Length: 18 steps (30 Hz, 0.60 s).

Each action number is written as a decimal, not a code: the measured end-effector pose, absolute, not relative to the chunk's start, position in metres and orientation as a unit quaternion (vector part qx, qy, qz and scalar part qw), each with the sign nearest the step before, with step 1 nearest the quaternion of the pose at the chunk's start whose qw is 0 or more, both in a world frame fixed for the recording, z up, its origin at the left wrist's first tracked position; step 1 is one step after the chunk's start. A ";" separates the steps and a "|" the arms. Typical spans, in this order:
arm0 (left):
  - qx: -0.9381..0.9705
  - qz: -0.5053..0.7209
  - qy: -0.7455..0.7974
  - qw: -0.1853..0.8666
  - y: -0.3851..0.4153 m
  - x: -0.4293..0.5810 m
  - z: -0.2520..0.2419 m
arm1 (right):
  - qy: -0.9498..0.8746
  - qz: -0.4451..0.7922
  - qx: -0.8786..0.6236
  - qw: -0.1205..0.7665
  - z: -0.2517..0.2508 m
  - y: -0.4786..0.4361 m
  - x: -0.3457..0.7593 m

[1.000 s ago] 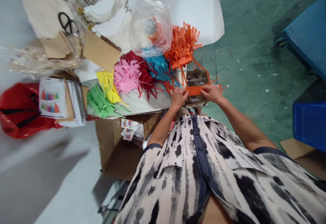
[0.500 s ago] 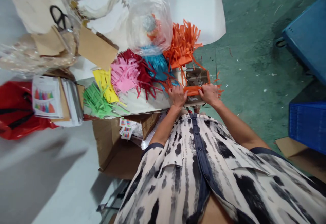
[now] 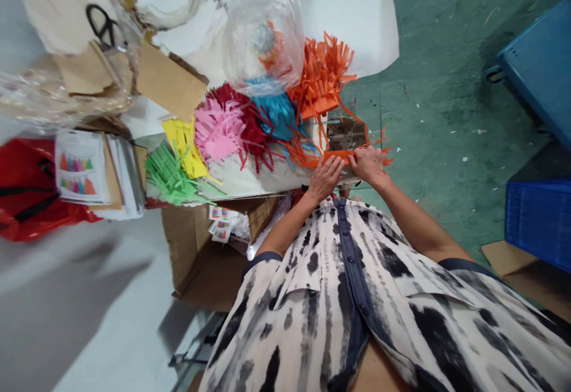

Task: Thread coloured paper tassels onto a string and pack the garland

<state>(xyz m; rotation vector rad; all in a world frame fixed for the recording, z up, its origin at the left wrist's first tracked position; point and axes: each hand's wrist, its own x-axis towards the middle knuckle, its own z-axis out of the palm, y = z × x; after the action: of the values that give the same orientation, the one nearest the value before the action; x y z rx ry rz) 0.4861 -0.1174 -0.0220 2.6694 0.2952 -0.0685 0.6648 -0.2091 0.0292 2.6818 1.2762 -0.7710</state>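
A strip of fringed orange tissue paper (image 3: 338, 155) lies across the table's near edge, its cut ends fanning out on both sides. My left hand (image 3: 325, 179) rests on the strip's near edge with its fingers stretched out flat. Close beside it, my right hand (image 3: 369, 166) pinches the strip near its right end; the thumb and fingertips are partly hidden. Just beyond the strip is an open-topped box (image 3: 345, 134) with dark contents. Behind it sits a pile of fringed orange paper (image 3: 321, 77).
Left along the table lie blue (image 3: 277, 115), dark red (image 3: 256, 142), pink (image 3: 219, 127), yellow (image 3: 185, 148) and green fringed bundles (image 3: 171, 175). Black-handled scissors (image 3: 102, 26), a clear plastic bag (image 3: 263, 8) and printed cards (image 3: 82, 169) are farther off. A cardboard box (image 3: 191, 285) stands below.
My left hand has slid right along the orange strip, closer to my right hand, and its fingers have straightened from a pinch. My right hand stays in nearly the same place.
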 end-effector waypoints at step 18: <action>0.960 -0.061 0.108 0.252 -0.112 0.483 -0.001 | 0.547 -0.198 0.809 -0.083 0.018 -0.273 0.633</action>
<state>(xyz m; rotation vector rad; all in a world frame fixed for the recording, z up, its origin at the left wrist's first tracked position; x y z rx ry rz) 0.4826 -0.1124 -0.0008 2.6106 0.2929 -0.1670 0.6328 -0.2733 0.0180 2.6857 1.8153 -0.6584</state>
